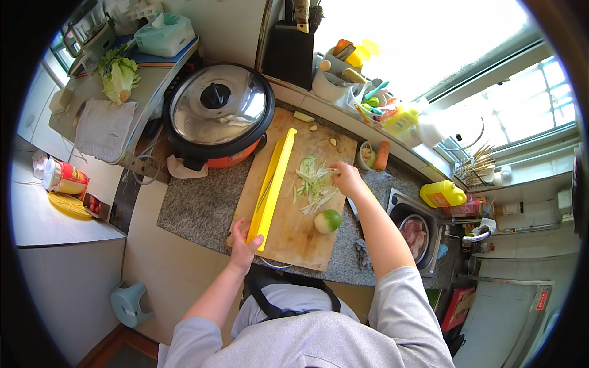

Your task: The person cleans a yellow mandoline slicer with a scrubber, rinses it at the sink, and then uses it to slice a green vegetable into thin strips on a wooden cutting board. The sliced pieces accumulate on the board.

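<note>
My left hand (244, 243) grips the near end of a long yellow plastic slicer frame (277, 188), which stands on its edge on a wooden cutting board (294, 246). My right hand (346, 178) is at the right side of a loose pile of pale green vegetable shreds (314, 180), its fingertips touching them; whether it pinches any is not plain. A cut piece of green and white radish (327, 221) lies below the pile. Small garlic-like cloves (333, 142) and a pale vegetable piece (303, 117) lie near the board's far edge.
A lidded electric pan (221, 108) stands left of the board. Beyond its right edge are a small cup (366, 155) and a carrot (382, 155). The sink (431, 263) at right holds a bowl of raw meat (414, 235). A lettuce (119, 80) lies at upper left.
</note>
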Demonstrator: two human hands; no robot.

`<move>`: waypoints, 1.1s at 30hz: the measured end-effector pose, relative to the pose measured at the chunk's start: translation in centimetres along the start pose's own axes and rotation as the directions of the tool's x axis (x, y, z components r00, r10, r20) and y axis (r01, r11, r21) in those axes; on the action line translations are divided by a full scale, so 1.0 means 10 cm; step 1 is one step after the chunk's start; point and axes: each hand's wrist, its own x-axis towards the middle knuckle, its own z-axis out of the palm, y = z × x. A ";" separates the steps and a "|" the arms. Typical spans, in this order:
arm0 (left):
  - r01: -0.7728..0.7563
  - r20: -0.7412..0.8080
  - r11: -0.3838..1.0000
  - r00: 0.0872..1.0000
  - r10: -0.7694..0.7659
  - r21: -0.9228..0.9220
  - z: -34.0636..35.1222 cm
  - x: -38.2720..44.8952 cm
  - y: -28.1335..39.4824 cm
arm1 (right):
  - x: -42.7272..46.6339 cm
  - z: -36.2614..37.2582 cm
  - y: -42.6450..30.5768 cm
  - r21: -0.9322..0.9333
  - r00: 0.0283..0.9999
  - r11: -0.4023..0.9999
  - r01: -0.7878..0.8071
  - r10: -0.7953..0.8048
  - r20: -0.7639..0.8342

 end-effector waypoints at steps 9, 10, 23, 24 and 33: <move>0.003 0.003 1.000 1.000 -0.003 -0.018 0.05 -0.01 0.03 | 0.02 -0.09 -0.04 0.037 0.993 0.999 -0.019 0.023 -0.114; 0.001 -0.002 1.000 1.000 -0.001 -0.020 0.05 -0.02 0.02 | 0.01 -0.11 -0.09 0.064 0.993 0.996 -0.055 0.061 -0.097; 0.008 -0.001 1.000 1.000 -0.009 -0.019 0.15 -0.02 0.07 | 0.10 0.32 0.42 0.348 0.987 0.928 -0.134 0.155 -0.033; 0.006 -0.001 1.000 1.000 -0.006 -0.019 0.14 -0.02 0.06 | 0.08 0.34 0.46 0.389 0.985 0.910 -0.140 0.167 -0.036; 0.003 -0.001 1.000 1.000 -0.003 -0.026 0.10 0.00 0.03 | -0.25 0.38 0.26 -0.259 0.980 0.964 0.057 -0.005 0.197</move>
